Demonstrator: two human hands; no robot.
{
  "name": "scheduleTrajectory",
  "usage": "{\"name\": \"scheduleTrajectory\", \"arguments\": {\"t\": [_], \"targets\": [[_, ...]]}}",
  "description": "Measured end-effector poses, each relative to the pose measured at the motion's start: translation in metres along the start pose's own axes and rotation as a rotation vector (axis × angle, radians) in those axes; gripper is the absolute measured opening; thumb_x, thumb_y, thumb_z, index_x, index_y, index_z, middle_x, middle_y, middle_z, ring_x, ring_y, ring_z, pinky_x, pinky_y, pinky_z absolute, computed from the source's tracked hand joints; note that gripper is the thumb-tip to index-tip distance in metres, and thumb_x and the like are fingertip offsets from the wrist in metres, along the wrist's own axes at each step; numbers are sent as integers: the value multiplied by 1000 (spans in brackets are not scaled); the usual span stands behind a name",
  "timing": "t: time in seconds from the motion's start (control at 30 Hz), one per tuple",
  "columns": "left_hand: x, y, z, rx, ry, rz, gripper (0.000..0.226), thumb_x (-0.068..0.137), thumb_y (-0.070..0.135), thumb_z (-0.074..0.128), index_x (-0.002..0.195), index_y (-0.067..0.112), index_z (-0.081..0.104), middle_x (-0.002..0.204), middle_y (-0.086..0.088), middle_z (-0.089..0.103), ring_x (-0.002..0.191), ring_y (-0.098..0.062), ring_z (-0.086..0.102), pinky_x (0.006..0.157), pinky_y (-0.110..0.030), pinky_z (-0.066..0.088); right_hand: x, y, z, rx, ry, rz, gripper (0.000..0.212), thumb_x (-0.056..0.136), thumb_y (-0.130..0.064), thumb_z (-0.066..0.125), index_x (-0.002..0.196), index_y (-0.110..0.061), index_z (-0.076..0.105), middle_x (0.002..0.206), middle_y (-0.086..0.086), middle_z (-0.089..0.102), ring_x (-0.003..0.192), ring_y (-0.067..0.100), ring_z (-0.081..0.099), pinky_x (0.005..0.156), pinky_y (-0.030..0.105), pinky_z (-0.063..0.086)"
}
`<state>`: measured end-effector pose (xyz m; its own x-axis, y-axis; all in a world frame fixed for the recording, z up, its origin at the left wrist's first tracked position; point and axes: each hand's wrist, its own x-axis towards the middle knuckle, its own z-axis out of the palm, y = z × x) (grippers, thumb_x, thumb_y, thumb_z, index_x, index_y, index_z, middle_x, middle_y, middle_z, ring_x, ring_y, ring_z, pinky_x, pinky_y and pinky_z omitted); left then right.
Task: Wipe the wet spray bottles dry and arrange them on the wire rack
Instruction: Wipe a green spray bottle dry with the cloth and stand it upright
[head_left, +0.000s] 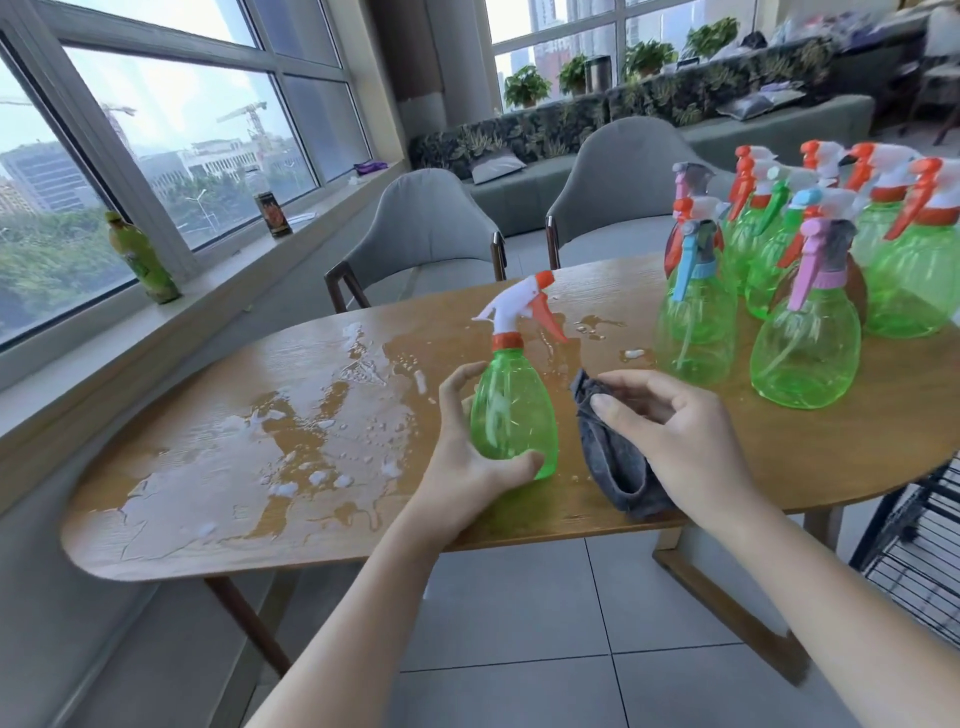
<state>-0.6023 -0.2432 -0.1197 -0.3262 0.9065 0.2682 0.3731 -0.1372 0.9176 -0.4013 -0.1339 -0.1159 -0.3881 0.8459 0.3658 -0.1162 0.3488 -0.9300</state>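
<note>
While the left hand (470, 462) curls its thumb and fingers round the lower body of a green spray bottle (514, 405) with a white head and orange trigger, the bottle stands upright over the wooden table (779, 457), near the front edge; whether its base touches the wood cannot be told. Just to its right, the right hand (675, 431) grips a crumpled dark grey cloth (615, 467), thumb pressed on top and fingers wrapped behind, the cloth close beside the bottle but not clearly touching it. Puddles of water (291, 431) spread across the table's left half. At the right end stands a cluster of green spray bottles (810, 270) with orange, blue and pink triggers. A black wire rack (914, 540) shows at the right edge, below the tabletop. Two grey chairs (431, 228) stand behind the table.
</note>
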Motion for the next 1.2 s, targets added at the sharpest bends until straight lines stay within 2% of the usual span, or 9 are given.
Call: {"name": "scheduleTrajectory", "arguments": {"t": [0.17,0.3,0.4,0.47,0.6,0.77,0.97,1.07,1.2], "targets": [[2,-1,13,-110,-110,-29,86,78,7,79,150,33,39,136,-13,65,117,-35,71,95,-44,62,13,9,-3,58,21,-17,18,92,-13,77,104,-26,78,100,-10,79,97,10,74,87,25,54],[4,-3,13,-87,-171,-1,84,82,3,73,153,37,43,141,-10,64,124,-38,67,106,-63,54,20,8,4,155,68,-72,21,92,-9,75,103,-26,77,98,-9,79,94,9,73,83,18,52],[8,-6,10,-48,-171,12,87,83,11,74,157,43,41,155,-3,55,144,-37,53,115,-69,42,24,6,8,151,39,-98,21,94,-9,73,106,-26,76,99,-7,79,96,10,73,83,17,53],[9,-6,10,-31,-160,18,87,83,20,74,158,47,40,161,2,49,152,-34,44,120,-68,35,25,7,10,114,2,-109,23,96,-10,72,111,-27,75,102,-11,78,99,9,72,86,19,53],[12,-8,10,-90,-138,-12,78,91,21,71,157,51,41,160,9,50,149,-24,48,121,-60,41,15,12,13,-84,-96,-218,22,93,-18,73,114,-25,75,109,-19,68,107,12,67,92,24,52],[16,-11,8,-195,-118,-104,71,95,56,75,157,48,43,166,-4,45,153,-43,39,121,-72,30,-4,16,14,-252,-135,-385,24,90,-19,75,113,-21,77,113,-10,67,107,13,66,89,23,51],[16,-12,6,-249,-137,-102,61,99,44,72,155,47,47,161,-3,51,148,-36,49,119,-68,38,1,13,13,-321,-50,-461,26,90,-19,75,116,-15,77,113,-6,70,107,10,66,91,16,46],[15,-13,8,-288,-68,-111,68,92,54,78,153,49,48,161,-7,51,149,-38,48,121,-69,34,-7,16,14,-386,-148,-582,24,88,-13,78,113,-10,79,111,1,69,104,8,65,91,14,45],[16,-12,8,-251,-55,-95,63,92,55,73,150,55,49,164,11,46,153,-26,43,124,-64,33,-16,23,15,-476,-273,-783,21,92,-9,76,113,-8,78,108,8,68,97,17,66,89,20,50]]}}
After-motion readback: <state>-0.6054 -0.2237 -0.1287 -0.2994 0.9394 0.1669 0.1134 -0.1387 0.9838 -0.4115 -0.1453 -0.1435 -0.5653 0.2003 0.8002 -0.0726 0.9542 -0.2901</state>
